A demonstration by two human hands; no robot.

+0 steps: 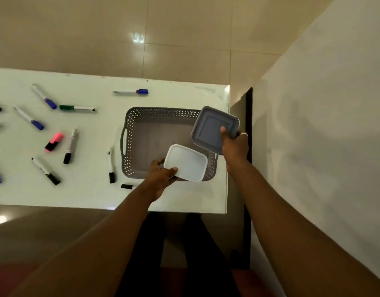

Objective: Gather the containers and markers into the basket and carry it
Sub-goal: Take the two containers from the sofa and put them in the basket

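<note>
Basket [154, 136] empty, long axis left-right. Left hand [161, 177] grips white container [185, 162] over basket's near rim. Right hand [235, 146] grips grey container [213, 127] over basket's right end. Markers [77, 108] scattered left of basket.

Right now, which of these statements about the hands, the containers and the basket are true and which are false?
1. The left hand holds the white container. True.
2. The right hand is empty. False: it holds the grey container.
3. The basket already holds markers. False: none shows inside; the green marker and others lie on the table.
4. The pink highlighter lies on the table, left of the basket. True.
</note>
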